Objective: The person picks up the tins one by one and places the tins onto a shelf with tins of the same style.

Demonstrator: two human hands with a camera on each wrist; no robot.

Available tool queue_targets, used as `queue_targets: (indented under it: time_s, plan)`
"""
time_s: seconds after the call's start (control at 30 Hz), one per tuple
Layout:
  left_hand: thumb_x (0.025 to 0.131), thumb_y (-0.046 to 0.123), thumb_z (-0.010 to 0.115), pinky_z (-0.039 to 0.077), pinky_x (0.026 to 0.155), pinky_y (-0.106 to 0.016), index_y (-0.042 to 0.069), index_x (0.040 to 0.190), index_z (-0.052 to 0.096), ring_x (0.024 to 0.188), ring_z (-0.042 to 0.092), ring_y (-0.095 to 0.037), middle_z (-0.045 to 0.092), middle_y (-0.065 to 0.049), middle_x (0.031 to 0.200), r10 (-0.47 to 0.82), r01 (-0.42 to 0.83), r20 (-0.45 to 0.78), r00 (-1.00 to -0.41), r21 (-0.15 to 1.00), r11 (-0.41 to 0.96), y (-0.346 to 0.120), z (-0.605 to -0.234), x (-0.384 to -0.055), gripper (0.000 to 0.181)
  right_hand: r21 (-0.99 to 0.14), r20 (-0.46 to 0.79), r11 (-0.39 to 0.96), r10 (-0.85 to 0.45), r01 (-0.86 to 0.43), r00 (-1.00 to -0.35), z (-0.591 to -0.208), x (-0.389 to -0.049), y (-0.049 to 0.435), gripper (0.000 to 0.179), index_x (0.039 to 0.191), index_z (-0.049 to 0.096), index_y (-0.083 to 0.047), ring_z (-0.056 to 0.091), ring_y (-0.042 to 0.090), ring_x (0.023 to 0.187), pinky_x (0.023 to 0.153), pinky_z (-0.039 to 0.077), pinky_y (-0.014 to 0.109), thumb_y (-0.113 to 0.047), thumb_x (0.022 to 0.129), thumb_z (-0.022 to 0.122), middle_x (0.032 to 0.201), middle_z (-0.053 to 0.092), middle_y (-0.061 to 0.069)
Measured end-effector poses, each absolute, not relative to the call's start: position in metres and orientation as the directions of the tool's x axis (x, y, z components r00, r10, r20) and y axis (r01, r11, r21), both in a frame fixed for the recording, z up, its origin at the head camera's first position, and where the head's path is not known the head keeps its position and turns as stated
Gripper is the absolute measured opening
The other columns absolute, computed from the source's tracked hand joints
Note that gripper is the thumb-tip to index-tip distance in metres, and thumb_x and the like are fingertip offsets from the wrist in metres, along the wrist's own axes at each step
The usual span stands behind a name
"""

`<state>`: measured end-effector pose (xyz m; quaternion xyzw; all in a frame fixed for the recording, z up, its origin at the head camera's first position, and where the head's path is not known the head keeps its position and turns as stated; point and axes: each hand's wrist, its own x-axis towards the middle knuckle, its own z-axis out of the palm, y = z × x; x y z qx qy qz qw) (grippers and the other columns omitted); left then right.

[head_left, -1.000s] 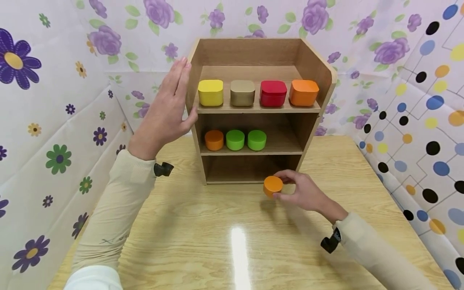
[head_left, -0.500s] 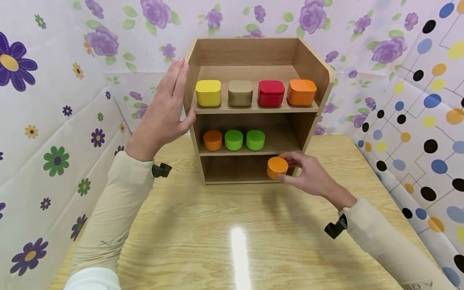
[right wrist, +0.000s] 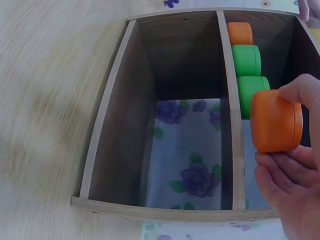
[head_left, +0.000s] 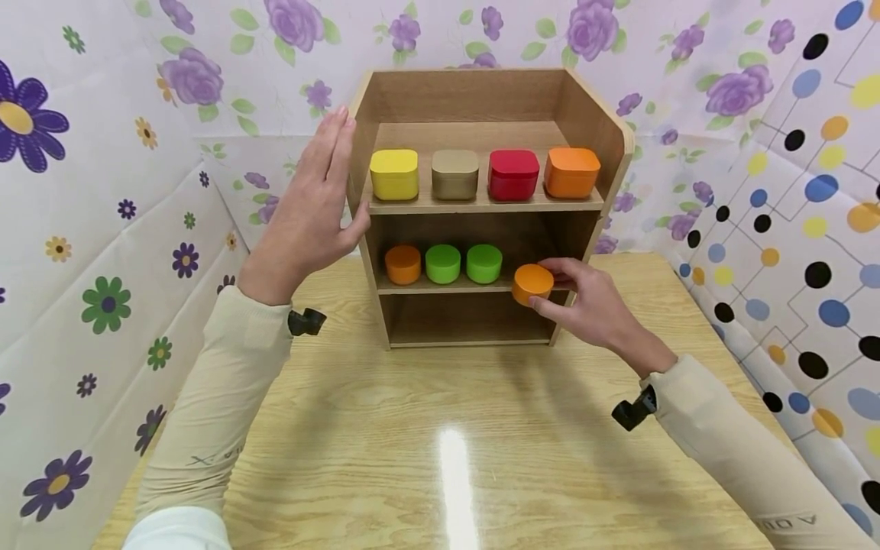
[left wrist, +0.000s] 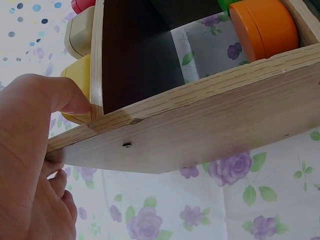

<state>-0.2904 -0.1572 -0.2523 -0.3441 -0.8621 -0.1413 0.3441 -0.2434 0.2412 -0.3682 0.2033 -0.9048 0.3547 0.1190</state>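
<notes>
My right hand [head_left: 593, 307] pinches a small round orange box [head_left: 532, 286] between thumb and fingers at the front right of the wooden shelf unit's [head_left: 474, 206] middle level. In the right wrist view this orange box [right wrist: 274, 121] overlaps the nearer green round box [right wrist: 248, 89]. To its left on that level stand an orange round box [head_left: 402, 265] and two green ones, in a row. My left hand [head_left: 302, 206] lies against the unit's left side with straight fingers, its thumb at the front edge of the panel, as the left wrist view shows.
Yellow [head_left: 394, 175], beige [head_left: 455, 176], red [head_left: 513, 175] and orange [head_left: 572, 173] rounded square boxes line the top level. The unit stands on a wooden table [head_left: 371, 443]. Patterned cloth walls [head_left: 96, 229] close in the left, back and right.
My right hand has lifted the orange round box from low over the table, past the bottom level, up to the middle shelf's front. The left hand stays at the unit's side.
</notes>
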Motion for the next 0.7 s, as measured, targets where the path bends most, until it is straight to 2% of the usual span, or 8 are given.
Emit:
queue_targets:
  time_s: [0.27,0.7]
  plan:
    - [0.097,0.009,0.061,0.009,0.138,-0.041,-0.005,0.166,0.015,0.166,0.013,-0.036,0.013,-0.020,0.178,0.490,0.691,0.694,-0.528,0.015,0.723,-0.156,-0.253,-0.291,0.084,-0.569,0.387,0.690,-0.255,-0.447,-0.886,-0.365,-0.247,0.238,0.055,0.138,0.062,0.003,0.074,0.037,0.110,0.097,0.062,0.053,-0.024,0.093,0.080,0.131,0.068,0.022]
    - [0.097,0.009,0.060,0.008,0.138,-0.040,-0.004,0.167,0.013,0.167,0.011,-0.034,0.011,-0.019,0.178,0.484,0.686,0.688,-0.541,0.029,0.727,-0.156,-0.254,-0.291,0.085,-0.513,0.457,0.765,-0.139,-0.388,-0.879,-0.364,-0.254,0.223,0.054,0.134,0.064,0.008,0.073,0.041,0.107,0.093,0.063,0.055,-0.023,0.092,0.080,0.126,0.071,0.027]
